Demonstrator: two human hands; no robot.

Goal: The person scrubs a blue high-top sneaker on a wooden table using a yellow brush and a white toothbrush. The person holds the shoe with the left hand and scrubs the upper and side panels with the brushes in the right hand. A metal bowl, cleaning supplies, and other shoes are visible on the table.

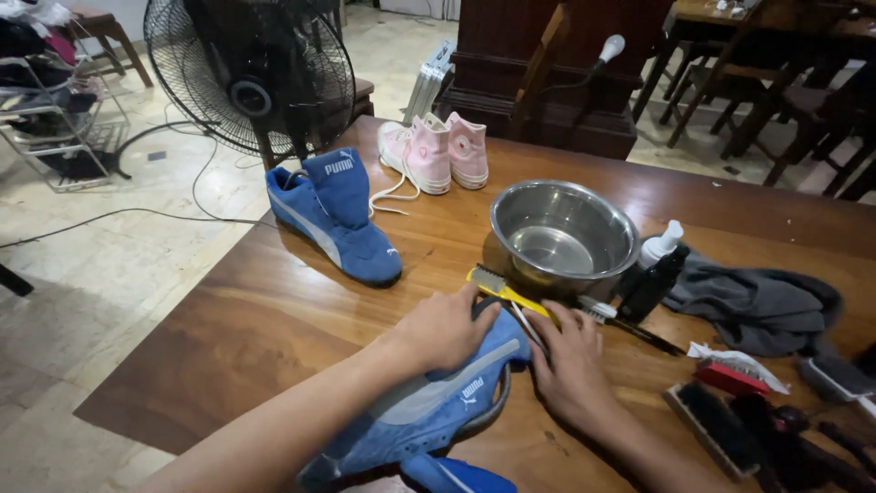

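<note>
Left hand (444,330): we press it flat on the blue shoe (429,411), fingers together.
Right hand (570,365): our fingers curl around the shoe's toe.
Shoe: near table (237,329) edge, before the steel bowl (563,239) and yellow brush (500,288).

You get warm, fairly dim indoor light. Glare sits on the steel bowl (563,239) rim and on the wooden table (274,319) toward 9 o'clock. Soft shadows fall under your hands. The brushes (721,424) at 4 o'clock go dark. Wide-angle bending shows at the edges; the far background is soft.
</note>
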